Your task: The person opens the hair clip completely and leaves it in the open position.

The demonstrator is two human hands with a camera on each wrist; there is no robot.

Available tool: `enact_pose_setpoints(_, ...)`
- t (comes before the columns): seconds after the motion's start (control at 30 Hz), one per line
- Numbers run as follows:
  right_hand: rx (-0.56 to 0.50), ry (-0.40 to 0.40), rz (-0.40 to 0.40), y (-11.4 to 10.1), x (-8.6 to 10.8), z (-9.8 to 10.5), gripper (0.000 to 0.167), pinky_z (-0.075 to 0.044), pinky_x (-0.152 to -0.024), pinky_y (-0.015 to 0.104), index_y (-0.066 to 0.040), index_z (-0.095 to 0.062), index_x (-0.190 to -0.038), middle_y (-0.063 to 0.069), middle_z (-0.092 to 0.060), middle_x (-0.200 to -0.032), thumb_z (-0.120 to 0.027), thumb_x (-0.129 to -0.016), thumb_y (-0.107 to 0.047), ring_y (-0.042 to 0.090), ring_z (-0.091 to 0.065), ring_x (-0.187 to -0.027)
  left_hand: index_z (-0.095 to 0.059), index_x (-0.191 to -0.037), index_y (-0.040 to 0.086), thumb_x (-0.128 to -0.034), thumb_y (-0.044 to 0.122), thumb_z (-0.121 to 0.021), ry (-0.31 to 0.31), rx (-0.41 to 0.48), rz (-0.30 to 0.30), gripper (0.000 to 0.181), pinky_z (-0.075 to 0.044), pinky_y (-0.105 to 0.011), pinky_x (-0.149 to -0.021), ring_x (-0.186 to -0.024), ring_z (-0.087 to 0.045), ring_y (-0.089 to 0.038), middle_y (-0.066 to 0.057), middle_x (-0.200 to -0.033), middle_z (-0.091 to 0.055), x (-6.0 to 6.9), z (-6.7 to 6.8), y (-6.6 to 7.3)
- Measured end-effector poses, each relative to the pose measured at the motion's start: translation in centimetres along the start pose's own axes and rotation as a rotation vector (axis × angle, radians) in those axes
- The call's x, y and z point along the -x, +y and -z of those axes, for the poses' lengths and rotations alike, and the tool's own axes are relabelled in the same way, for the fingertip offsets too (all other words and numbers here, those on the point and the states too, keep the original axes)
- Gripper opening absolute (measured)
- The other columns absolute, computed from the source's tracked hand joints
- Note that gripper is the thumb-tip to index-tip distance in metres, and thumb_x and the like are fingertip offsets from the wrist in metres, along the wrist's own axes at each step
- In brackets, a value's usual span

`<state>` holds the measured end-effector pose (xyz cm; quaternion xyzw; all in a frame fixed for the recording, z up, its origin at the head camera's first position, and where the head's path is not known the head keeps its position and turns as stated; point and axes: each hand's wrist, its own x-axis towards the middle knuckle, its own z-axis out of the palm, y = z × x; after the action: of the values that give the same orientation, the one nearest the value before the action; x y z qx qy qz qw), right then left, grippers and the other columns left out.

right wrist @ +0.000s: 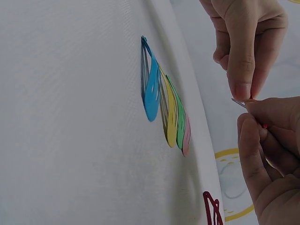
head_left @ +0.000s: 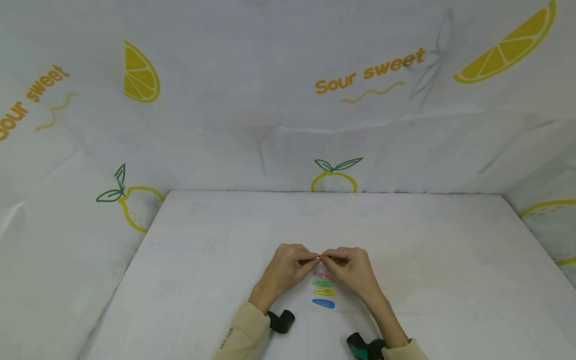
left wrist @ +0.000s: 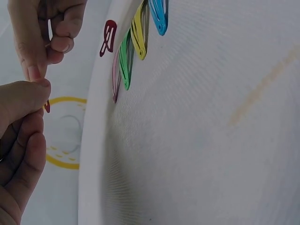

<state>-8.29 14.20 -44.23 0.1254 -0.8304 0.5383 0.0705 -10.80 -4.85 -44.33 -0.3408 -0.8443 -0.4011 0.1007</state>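
Note:
A small dark red hair clip [head_left: 319, 257] is held up between both hands, mostly hidden by fingertips. My left hand [head_left: 288, 265] pinches it from the left, thumb against finger. From the other side my right hand [head_left: 353, 267] pinches it too; a thin metal end [right wrist: 238, 102] sticks out in the right wrist view. Just below the hands, a column of snap hair clips lies on the table: pink [head_left: 324, 275], green [head_left: 322, 283], yellow [head_left: 324, 292] and blue [head_left: 323, 303]. Another dark red hair clip [left wrist: 108, 37] lies beyond them in the left wrist view.
The white table [head_left: 202, 280] extends on both sides of the hands. Behind it hangs a white lemon-printed sheet [head_left: 234, 100], which also covers the sides. Black wrist devices [head_left: 282, 321] sit by both sleeves, close to the tabletop.

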Motion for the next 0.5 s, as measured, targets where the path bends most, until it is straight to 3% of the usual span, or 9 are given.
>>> enact_pose_setpoints(0.33,0.002,-0.024,-0.014,0.37,0.02,0.02,0.005,-0.058,-0.062,0.020,0.001,-0.081,-0.090,0.014,-0.078,-0.086,-0.077,-0.087,0.000,0.018,-0.075,-0.070,-0.082,-0.095,0.002,-0.0881,0.006,-0.079,-0.033,-0.013,0.008,0.009,-0.049,-0.009,-0.064,-0.069,-0.068,-0.008,-0.006,-0.083,-0.080,-0.01,-0.02,-0.15)
enact_pose_setpoints(0.5,0.051,-0.065,0.022,0.33,0.03,0.51,0.007,-0.058,-0.062,0.021,0.000,-0.080,-0.094,0.012,-0.079,-0.088,-0.076,-0.088,-0.001,0.014,-0.074,-0.070,-0.082,-0.096,0.003,-0.0885,0.007,-0.078,-0.053,-0.014,-0.011,0.009,-0.049,-0.009,-0.065,-0.069,-0.067,-0.007,-0.004,-0.083,-0.080,-0.14,0.11,-0.37)
